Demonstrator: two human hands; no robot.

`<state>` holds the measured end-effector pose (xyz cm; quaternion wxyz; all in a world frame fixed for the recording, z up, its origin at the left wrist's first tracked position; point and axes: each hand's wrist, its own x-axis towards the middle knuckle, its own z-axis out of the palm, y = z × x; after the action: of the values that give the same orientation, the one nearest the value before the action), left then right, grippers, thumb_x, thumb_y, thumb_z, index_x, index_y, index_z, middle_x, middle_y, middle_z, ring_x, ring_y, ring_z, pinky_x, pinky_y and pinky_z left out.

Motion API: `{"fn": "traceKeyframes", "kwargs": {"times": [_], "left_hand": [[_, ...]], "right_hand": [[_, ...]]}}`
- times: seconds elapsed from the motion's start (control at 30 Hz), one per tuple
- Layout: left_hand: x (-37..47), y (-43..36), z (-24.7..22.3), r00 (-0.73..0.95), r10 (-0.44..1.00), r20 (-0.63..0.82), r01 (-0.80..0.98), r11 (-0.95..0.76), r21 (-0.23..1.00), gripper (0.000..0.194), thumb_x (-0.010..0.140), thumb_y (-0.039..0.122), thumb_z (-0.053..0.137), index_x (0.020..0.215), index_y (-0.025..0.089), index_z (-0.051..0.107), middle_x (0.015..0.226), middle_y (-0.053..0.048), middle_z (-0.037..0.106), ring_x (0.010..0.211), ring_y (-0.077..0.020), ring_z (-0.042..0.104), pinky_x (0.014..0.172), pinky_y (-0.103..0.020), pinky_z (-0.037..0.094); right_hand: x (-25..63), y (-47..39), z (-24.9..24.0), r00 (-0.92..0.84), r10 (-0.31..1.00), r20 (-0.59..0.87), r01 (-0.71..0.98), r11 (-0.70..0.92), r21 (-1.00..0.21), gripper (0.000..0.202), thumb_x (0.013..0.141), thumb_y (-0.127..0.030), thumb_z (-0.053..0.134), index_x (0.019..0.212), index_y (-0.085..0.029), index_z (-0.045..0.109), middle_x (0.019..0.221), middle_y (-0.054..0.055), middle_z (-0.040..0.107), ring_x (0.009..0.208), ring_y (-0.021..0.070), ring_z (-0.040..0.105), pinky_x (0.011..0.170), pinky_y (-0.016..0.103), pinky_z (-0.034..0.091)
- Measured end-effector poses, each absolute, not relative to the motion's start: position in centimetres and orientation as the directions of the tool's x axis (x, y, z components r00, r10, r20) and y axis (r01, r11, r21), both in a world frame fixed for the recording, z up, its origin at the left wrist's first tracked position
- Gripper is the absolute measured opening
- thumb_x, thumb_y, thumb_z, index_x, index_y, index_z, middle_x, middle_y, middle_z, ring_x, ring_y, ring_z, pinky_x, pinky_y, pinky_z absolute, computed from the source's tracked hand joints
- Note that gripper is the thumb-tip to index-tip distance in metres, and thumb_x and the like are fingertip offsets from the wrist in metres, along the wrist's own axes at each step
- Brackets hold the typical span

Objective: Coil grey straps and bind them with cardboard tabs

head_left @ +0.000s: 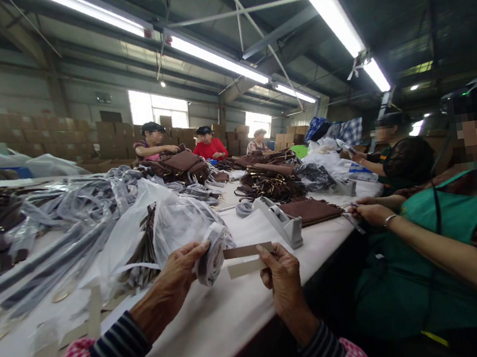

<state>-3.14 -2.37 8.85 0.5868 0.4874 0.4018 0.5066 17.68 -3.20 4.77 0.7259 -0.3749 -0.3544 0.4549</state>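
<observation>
My left hand (183, 265) grips a coiled strap (211, 256) wrapped in whitish plastic, thumb on its upper edge. In my right hand (282, 269), a grey-brown card strip (244, 251) is pinched between thumb and fingers; a second, paler flap (245, 267) shows below it, and I cannot tell whether the two are joined. The strip's left end reaches close to the coil; whether they touch is unclear. Just beyond my hands stands a grey-white tape dispenser (282, 225). Left of the coil, a clear plastic bag (177, 218) lies beside a bundle of thin brown strips (145, 252).
Plastic-wrapped straps (69, 230) cover the table's left side, with loose card strips (94, 311) nearer me. Brown bags (269, 177) with gold hardware are heaped mid-table. At right, a co-worker in a green apron (408, 267) works close to the table edge. Other people sit farther back.
</observation>
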Motion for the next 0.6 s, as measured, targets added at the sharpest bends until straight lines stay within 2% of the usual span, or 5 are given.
{"fn": "traceKeyframes", "kwargs": {"times": [0.1, 0.27, 0.4, 0.6], "left_hand": [[-2.9, -2.5, 8.4, 0.189, 0.982, 0.013, -0.209, 0.027, 0.977, 0.05, 0.072, 0.061, 0.084, 0.087, 0.015, 0.073, 0.08, -0.003, 0.069, 0.073, -0.0172, 0.057, 0.063, -0.026, 0.043], [-2.9, -2.3, 7.9, 0.12, 0.993, 0.0, -0.236, 0.029, 0.971, 0.053, 0.071, 0.061, 0.085, 0.095, 0.016, 0.075, 0.086, -0.003, 0.069, 0.077, -0.0176, 0.058, 0.065, -0.026, 0.043], [-2.9, -2.1, 7.5, 0.063, 0.998, -0.018, -0.256, 0.033, 0.966, 0.055, 0.063, 0.062, 0.089, 0.09, 0.015, 0.075, 0.08, -0.002, 0.068, 0.072, -0.0163, 0.056, 0.062, -0.025, 0.043], [-2.4, -2.3, 7.3, 0.065, 0.998, -0.002, -0.256, 0.019, 0.966, 0.051, 0.067, 0.063, 0.086, 0.084, 0.017, 0.072, 0.079, 0.0, 0.068, 0.072, -0.0152, 0.056, 0.063, -0.024, 0.045]], "right_hand": [[16.7, -3.5, 5.0, 0.35, 0.928, 0.128, -0.425, 0.28, -0.861, 0.051, 0.064, -0.049, 0.091, 0.079, -0.019, 0.054, 0.053, -0.012, 0.043, 0.036, 0.0019, 0.029, 0.03, 0.013, 0.018], [15.9, -4.7, 5.5, 0.383, 0.921, 0.067, -0.493, 0.266, -0.828, 0.051, 0.065, -0.05, 0.09, 0.085, -0.02, 0.053, 0.055, -0.012, 0.043, 0.04, 0.0026, 0.029, 0.034, 0.012, 0.019], [15.1, -4.9, 4.9, 0.397, 0.917, 0.04, -0.528, 0.264, -0.807, 0.053, 0.064, -0.052, 0.09, 0.085, -0.02, 0.053, 0.055, -0.012, 0.042, 0.041, 0.0024, 0.029, 0.034, 0.013, 0.019], [13.2, -3.9, 3.9, 0.391, 0.919, -0.041, -0.615, 0.228, -0.755, 0.058, 0.058, -0.052, 0.091, 0.086, -0.02, 0.052, 0.058, -0.012, 0.044, 0.042, 0.0019, 0.031, 0.035, 0.013, 0.02]]}}
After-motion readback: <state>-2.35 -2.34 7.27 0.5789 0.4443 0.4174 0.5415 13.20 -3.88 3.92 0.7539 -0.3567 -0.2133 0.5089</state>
